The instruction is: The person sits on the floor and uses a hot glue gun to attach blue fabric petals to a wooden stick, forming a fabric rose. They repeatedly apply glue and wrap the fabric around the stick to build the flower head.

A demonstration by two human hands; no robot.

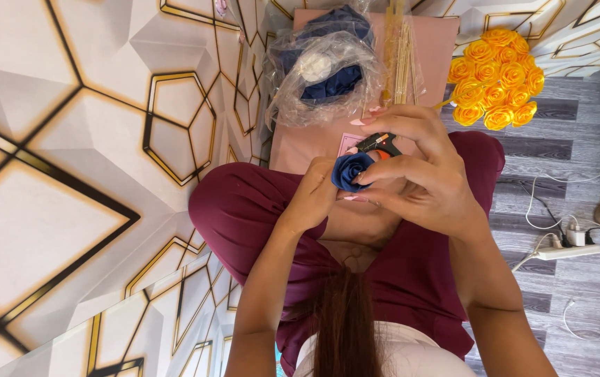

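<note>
While left hand (312,199) pinches blue rose (351,169) steady, right hand (418,167) grips glue gun (377,145), nozzle apparently near petals; yellow roses (497,77) beside.

Clear plastic bag (324,73) at top centre, on the pink board (432,49) — crumpled, glossy, holding dark blue pieces and one whitish round piece. Just right of it, touching, a narrow clear sleeve (399,52) of pale wooden sticks, standing lengthwise up the frame. Small pink card or label (348,143) just below the bag — mostly hidden by fingers. No screens or signs visible.
</note>
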